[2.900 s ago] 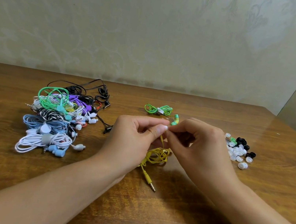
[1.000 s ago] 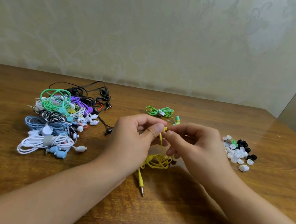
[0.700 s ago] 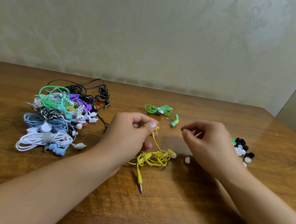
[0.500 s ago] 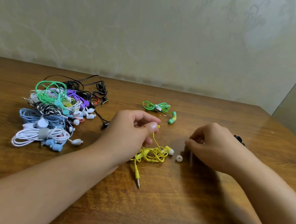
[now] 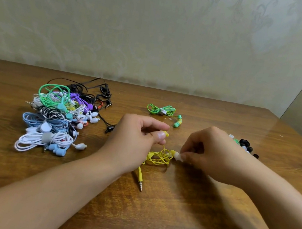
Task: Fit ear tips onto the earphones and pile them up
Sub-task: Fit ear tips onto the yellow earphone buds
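Note:
My left hand [image 5: 137, 137] pinches one bare yellow earbud [image 5: 165, 134] between thumb and forefinger. Its yellow cable [image 5: 157, 157] hangs down to a loose coil on the table, with the jack plug [image 5: 140, 182] pointing toward me. My right hand [image 5: 215, 153] is low at the coil's right end. Its fingertips pinch a white ear tip [image 5: 178, 156] right beside the second yellow earbud [image 5: 172, 153]. The heap of loose white and black ear tips [image 5: 246, 145] lies behind my right hand, mostly hidden by it.
A pile of bundled earphones in several colours [image 5: 55, 117] sits at the left of the wooden table [image 5: 170, 215]. A tied green pair [image 5: 161, 110] lies beyond my hands. The wall runs along the table's far edge.
My hands have parted. An ear tip dropped onto the table, and my right hand moved right, then back down to pinch it. My left hand keeps the yellow earbud.

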